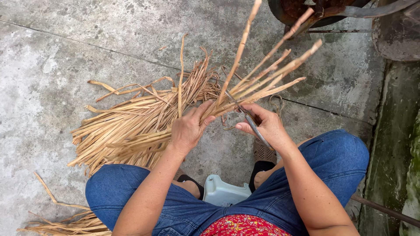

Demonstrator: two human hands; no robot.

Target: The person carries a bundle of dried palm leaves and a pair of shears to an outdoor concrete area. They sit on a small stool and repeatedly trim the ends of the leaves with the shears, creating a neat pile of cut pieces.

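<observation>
Left hand [189, 129] grips a bundle of dried strips [253, 85] above the floor pile [131, 126]. Right hand [267, 124] is closed on scissors [249, 120], blades at the bundle. Advisable: keep strips tight, ends level, fingers clear of blades.

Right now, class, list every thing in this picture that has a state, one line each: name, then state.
Left hand: closed around a bunch of strips.
Right hand: gripping the scissors.
Scissors: blades against the held strips; open or shut unclear.
Held strips: gathered, ends fanning upward.
Strip pile: lying loose on concrete.
</observation>
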